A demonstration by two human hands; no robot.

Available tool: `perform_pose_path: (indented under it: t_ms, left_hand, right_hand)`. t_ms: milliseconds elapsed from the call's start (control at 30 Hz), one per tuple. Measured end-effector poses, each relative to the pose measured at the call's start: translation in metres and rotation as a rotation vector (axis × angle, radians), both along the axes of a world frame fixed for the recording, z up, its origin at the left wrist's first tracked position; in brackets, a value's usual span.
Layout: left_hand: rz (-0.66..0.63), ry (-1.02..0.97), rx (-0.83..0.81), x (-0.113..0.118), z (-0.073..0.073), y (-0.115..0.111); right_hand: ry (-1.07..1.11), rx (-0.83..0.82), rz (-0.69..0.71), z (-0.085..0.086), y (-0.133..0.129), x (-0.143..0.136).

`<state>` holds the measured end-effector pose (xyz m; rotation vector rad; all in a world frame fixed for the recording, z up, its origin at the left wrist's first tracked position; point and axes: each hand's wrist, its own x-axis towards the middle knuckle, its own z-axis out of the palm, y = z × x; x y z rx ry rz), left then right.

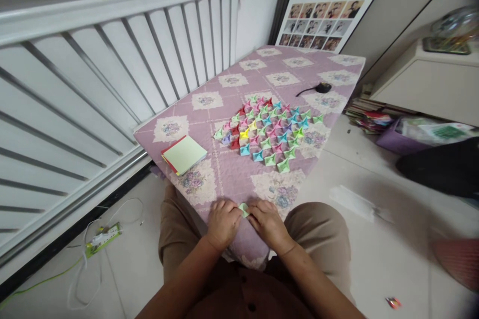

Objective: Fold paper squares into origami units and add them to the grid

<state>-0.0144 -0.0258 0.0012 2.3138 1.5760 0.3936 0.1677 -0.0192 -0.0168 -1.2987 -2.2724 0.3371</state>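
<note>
A small piece of folded light green paper [244, 210] is at the near end of the table, pinched between my two hands. My left hand [225, 222] grips its left side with curled fingers. On the right side, my right hand [267, 222] holds it the same way. The fingers hide part of the folds. Beyond my hands, several small folded paper pieces [266, 143] in green, blue, pink, red and yellow stand in slanting rows. To the left lies a stack of square paper [185, 154], pale green on top with a red edge showing.
A floral purple cloth [235, 174] covers the table. A black object with a thin cord [324, 87] lies toward the back right. A white radiator [112, 70] runs along the left. A photo board [325, 15] leans behind, and a power strip [104, 239] lies on the floor.
</note>
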Motion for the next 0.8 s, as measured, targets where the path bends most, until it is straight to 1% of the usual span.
perform_pose_path:
  t_ms: [233, 467, 633, 800]
  left_hand:
    - [-0.008, -0.012, -0.019, -0.001, 0.0024, 0.0007]
    - [0.001, -0.01, -0.02, 0.0001, -0.0007, 0.0012]
    - [0.048, -0.034, -0.05, 0.0017, 0.0005, 0.003]
    - [0.109, -0.047, -0.091, 0.0044, 0.0052, 0.0073]
  right_hand:
    - [-0.011, -0.037, -0.025, 0.0015, -0.0002, -0.0017]
    - [-0.04, -0.015, -0.035, 0.0003, -0.0017, -0.0049]
    - [-0.007, -0.056, -0.051, 0.0, 0.0015, -0.0049]
    - [-0.037, -0.093, -0.136, 0.0037, 0.0027, -0.0065]
